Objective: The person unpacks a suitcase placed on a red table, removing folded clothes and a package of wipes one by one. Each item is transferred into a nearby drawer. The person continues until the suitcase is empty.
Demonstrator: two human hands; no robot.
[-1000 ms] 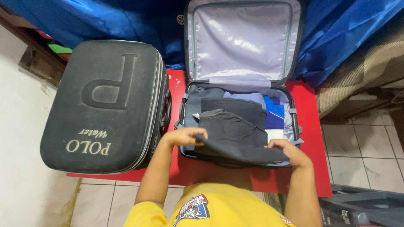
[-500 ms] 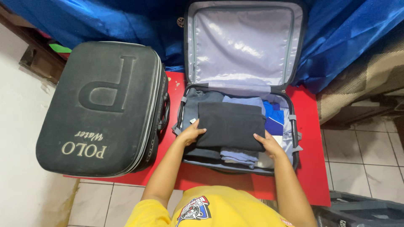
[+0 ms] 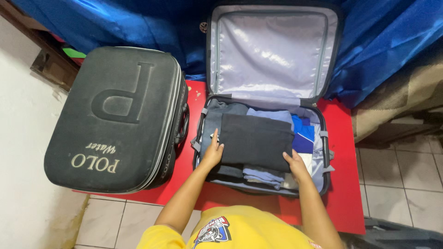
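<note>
Dark folded cloth (image 3: 256, 140) lies flat on top of the clothes pile in the open suitcase (image 3: 323, 184), w/ blue clothes (image 3: 303, 133) just beside it. Left hand (image 3: 213, 154) rests on its left edge, right hand (image 3: 295, 166) on its near right corner; fingers flat & spread, not gripping. Closed black suitcase (image 3: 115, 120) sits to the left on the red surface (image 3: 346, 203).

the person wears a bright yellow t-shirt (image 3: 240, 233) with short sleeves, a printed badge (image 3: 211, 232) in red, white and blue on the front; both forearms are bare.
</note>
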